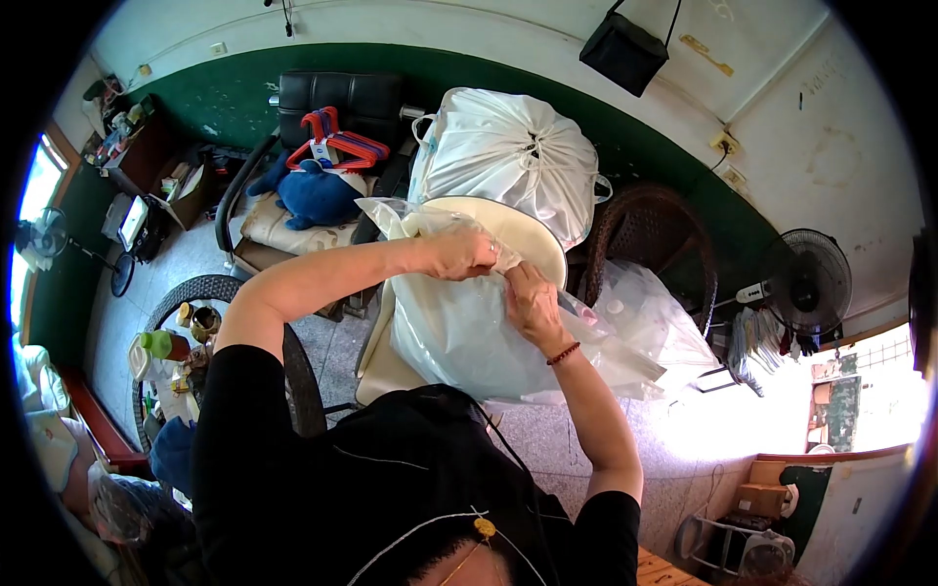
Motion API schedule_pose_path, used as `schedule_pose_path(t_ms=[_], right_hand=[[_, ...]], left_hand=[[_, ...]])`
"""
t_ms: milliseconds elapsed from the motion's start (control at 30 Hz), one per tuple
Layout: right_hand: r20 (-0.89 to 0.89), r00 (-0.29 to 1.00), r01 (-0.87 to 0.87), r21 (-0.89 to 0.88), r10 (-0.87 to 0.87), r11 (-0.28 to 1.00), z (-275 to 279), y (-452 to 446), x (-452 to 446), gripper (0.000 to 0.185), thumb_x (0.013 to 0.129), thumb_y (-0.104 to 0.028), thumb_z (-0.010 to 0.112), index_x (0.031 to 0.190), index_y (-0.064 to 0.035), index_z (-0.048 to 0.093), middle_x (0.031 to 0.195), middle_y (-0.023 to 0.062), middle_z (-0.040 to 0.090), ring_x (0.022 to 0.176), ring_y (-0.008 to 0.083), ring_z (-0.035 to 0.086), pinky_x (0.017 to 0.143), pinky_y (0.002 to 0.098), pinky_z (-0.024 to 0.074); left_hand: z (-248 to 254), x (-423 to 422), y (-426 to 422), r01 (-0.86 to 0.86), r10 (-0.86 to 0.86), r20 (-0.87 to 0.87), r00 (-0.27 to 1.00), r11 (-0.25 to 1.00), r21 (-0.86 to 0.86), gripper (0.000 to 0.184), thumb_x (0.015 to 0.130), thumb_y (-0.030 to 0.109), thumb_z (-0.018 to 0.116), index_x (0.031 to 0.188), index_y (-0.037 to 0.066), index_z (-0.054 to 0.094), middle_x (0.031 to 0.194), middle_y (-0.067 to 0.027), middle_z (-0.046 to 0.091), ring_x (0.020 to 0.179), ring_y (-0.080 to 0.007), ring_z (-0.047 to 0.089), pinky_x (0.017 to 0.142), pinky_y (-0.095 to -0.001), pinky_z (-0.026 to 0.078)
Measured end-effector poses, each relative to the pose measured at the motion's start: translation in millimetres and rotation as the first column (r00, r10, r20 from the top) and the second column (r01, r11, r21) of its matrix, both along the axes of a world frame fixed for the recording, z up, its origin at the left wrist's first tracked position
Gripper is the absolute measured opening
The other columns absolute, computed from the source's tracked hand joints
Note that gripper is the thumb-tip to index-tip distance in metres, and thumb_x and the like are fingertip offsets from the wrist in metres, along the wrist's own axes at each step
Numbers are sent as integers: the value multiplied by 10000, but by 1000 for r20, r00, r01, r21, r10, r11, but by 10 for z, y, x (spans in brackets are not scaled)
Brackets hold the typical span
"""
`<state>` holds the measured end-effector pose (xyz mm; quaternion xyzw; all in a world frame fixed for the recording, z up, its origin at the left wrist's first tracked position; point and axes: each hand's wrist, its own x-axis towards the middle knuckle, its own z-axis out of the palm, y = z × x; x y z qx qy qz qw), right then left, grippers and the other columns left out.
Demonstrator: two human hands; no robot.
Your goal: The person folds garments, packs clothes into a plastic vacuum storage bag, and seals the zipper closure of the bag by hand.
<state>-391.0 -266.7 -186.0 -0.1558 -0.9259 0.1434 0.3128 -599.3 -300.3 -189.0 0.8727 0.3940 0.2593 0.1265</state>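
A large translucent white plastic bag [457, 327] lies on a cream chair [523, 227], bulging with contents I cannot make out. My left hand [457, 254] is closed on the gathered upper edge of the bag, its back turned upward. Close beside it, my right hand [533, 303], with a dark red bead bracelet at the wrist, is pinching the same edge. Only a short stretch of plastic separates the two hands. A loose corner of the bag sticks up left of my left hand, and another spreads to the right below my right wrist.
Behind the chair stands a big white drawstring bag [508, 161]. Left of it, an armchair [337, 107] holds red hangers [337, 146] and a blue plush toy [318, 195]. A wicker chair [657, 230] and a fan [807, 283] are at right; a round table [200, 288] with jars is at left.
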Motion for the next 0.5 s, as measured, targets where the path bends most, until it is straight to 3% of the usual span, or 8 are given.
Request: schedule_pose_path(t_ms=[167,233,367,500], right_hand=[[-15,999,-37,-41,36,998,-58,89,20,100,747,8,570,846,3,559,773,157,567,728,358,567,628,415,460],[47,999,25,-170,-18,985,19,69,31,107,743,-17,584,847,5,569,787,158,581,738,358,578,636,411,464],[-3,1000,21,-135,-21,991,40,16,-59,132,734,-34,596,860,2,579,807,163,590,758,354,589,644,414,468],[77,997,5,-92,2,996,-91,76,-133,113,720,-15,585,833,-8,573,790,164,580,746,358,579,650,425,461]], left_hand=[[-8,3,15,-4,3,-6,1000,1000,-10,114,729,100,623,758,13,556,787,-147,572,764,-357,564,674,-420,447],[8,-3,16,7,-7,28,1000,1000,-9,122,734,113,620,766,13,558,780,-146,571,747,-361,564,661,-425,444],[70,-28,48,65,-65,57,996,998,-2,119,746,124,616,774,21,565,792,-148,576,753,-366,565,661,-430,443],[198,-44,-5,72,-71,27,997,995,-66,121,755,129,618,801,24,577,821,-152,590,775,-362,572,675,-431,446]])
